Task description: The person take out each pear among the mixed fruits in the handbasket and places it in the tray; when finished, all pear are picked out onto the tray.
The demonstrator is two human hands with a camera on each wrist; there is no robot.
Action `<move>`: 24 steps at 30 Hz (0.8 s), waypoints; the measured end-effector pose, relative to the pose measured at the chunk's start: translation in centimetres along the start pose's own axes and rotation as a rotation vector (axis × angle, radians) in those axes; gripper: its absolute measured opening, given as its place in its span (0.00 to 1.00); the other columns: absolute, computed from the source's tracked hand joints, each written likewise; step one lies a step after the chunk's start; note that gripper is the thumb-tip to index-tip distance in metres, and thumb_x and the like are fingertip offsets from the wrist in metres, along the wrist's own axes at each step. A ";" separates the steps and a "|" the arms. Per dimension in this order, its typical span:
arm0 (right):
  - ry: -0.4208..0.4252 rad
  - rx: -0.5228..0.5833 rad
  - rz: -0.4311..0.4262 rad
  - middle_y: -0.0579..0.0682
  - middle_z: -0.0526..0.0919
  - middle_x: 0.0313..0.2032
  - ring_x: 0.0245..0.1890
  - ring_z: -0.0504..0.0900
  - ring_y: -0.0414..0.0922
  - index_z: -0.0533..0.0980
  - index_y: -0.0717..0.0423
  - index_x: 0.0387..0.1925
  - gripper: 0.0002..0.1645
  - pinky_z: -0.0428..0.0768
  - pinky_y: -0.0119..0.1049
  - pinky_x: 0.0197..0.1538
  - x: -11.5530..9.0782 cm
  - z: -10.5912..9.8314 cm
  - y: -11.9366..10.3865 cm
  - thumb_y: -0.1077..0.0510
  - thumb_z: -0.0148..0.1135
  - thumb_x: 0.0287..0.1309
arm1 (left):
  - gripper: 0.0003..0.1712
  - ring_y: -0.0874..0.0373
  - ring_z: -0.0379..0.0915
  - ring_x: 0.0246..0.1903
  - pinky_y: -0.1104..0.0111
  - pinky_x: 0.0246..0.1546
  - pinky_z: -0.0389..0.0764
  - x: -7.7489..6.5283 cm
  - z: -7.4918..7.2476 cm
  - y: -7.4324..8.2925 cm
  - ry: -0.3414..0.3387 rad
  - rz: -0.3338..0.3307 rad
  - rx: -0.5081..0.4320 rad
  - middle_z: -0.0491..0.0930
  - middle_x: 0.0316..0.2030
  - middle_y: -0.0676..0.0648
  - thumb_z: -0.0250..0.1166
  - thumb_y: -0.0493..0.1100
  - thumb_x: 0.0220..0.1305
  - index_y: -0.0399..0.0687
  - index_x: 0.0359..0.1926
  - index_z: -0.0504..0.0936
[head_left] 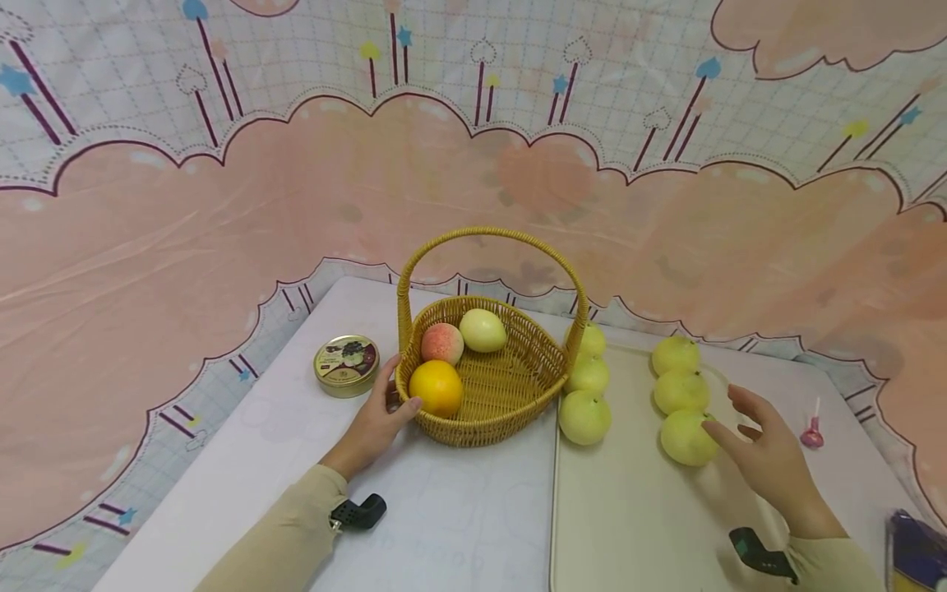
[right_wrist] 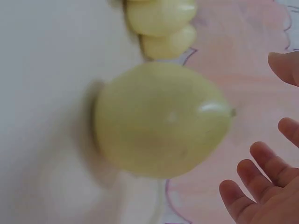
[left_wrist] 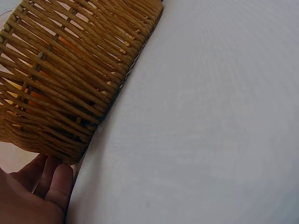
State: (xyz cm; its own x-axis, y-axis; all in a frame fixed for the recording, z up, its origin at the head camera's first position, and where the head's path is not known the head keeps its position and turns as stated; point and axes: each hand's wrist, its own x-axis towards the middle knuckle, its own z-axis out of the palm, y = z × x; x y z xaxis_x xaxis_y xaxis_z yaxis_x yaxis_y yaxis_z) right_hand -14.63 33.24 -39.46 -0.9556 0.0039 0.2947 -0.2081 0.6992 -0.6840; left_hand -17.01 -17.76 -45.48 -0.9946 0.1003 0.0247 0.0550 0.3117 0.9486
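Note:
A woven wicker basket (head_left: 479,432) with a tall arched handle holds an orange (head_left: 436,389), a peach (head_left: 442,344) and a pale yellow-green fruit (head_left: 483,330). My left hand (head_left: 379,423) grips the basket's left end, thumb by the front rim and the other fingers around the side; the left wrist view shows fingertips (left_wrist: 60,179) against the lower weave. Over the tray's right part, my right hand (head_left: 773,452) is spread with nothing held. It is beside the nearest yellow-green fruit (head_left: 688,437) of the right row, whose stem end (right_wrist: 219,112) points toward the fingers.
A beige tray (head_left: 629,510) bears two rows of yellow-green fruits, the left row (head_left: 585,418) close against the basket. Left of the basket stands a round gold tin (head_left: 346,366). A pink lollipop (head_left: 812,432) lies right of the tray, and a dark blue packet (head_left: 917,547) sits at the corner.

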 end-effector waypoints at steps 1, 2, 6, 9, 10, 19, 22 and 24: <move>0.006 0.004 -0.005 0.71 0.68 0.63 0.52 0.61 0.21 0.61 0.72 0.69 0.40 0.62 0.11 0.47 0.0 -0.1 -0.3 0.57 0.67 0.64 | 0.45 0.38 0.61 0.65 0.45 0.66 0.61 0.0 0.0 0.0 0.000 0.000 0.000 0.61 0.68 0.30 0.60 0.49 0.73 0.54 0.80 0.42; 0.010 0.011 -0.011 0.71 0.68 0.63 0.51 0.60 0.19 0.61 0.72 0.69 0.40 0.62 0.11 0.47 0.1 -0.2 -0.6 0.58 0.67 0.64 | 0.45 0.38 0.61 0.65 0.45 0.66 0.61 0.0 0.0 0.0 -0.001 0.001 0.001 0.61 0.68 0.30 0.60 0.49 0.73 0.54 0.80 0.42; 0.023 0.025 -0.058 0.70 0.69 0.62 0.52 0.61 0.18 0.61 0.70 0.69 0.40 0.64 0.11 0.48 0.2 -0.1 -2.2 0.60 0.68 0.62 | 0.45 0.38 0.61 0.65 0.45 0.66 0.61 0.0 0.0 0.0 -0.003 0.006 0.001 0.61 0.68 0.29 0.60 0.48 0.73 0.54 0.79 0.42; 0.025 0.040 -0.116 0.69 0.70 0.61 0.53 0.63 0.19 0.63 0.70 0.68 0.38 0.64 0.11 0.49 0.5 0.4 -3.6 0.64 0.69 0.60 | 0.45 0.38 0.61 0.65 0.46 0.66 0.61 0.1 0.0 0.0 -0.003 0.007 0.002 0.61 0.68 0.29 0.60 0.48 0.73 0.53 0.79 0.42; 0.024 0.044 -0.136 0.68 0.71 0.61 0.53 0.63 0.20 0.64 0.70 0.67 0.38 0.65 0.11 0.50 0.6 0.6 -4.1 0.65 0.69 0.60 | 0.45 0.38 0.61 0.65 0.45 0.66 0.62 0.1 0.0 -0.1 -0.002 0.007 0.003 0.61 0.68 0.29 0.60 0.48 0.73 0.53 0.79 0.42; -0.049 0.063 -0.241 0.61 0.74 0.59 0.55 0.72 0.37 0.69 0.67 0.64 0.33 0.68 0.14 0.51 1.6 3.0 -8.4 0.66 0.70 0.58 | 0.45 0.38 0.62 0.64 0.46 0.66 0.62 0.2 0.0 -0.1 -0.002 0.013 -0.003 0.62 0.67 0.30 0.60 0.48 0.73 0.54 0.79 0.42; -0.075 0.103 -0.268 0.62 0.75 0.58 0.55 0.73 0.44 0.70 0.67 0.63 0.32 0.69 0.16 0.52 2.1 3.9 -9.6 0.67 0.70 0.58 | 0.45 0.38 0.62 0.64 0.46 0.66 0.61 0.1 0.0 -0.1 -0.002 0.011 -0.006 0.62 0.67 0.30 0.60 0.48 0.73 0.55 0.79 0.42; -0.097 0.130 -0.282 0.62 0.75 0.58 0.56 0.74 0.45 0.69 0.68 0.63 0.32 0.70 0.17 0.52 2.4 4.5 -10.2 0.67 0.69 0.59 | 0.45 0.38 0.62 0.64 0.46 0.66 0.61 0.1 0.0 -0.2 -0.002 0.011 -0.006 0.62 0.67 0.30 0.60 0.48 0.73 0.54 0.79 0.42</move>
State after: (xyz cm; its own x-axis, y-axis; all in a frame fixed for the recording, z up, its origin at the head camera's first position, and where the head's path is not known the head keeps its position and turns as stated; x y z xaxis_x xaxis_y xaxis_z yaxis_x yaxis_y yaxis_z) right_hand -15.76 22.89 -34.81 -0.8705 -0.2499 0.4240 -0.4866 0.5661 -0.6654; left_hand -17.15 -17.81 -45.66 -0.9939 0.1050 0.0343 0.0649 0.3046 0.9503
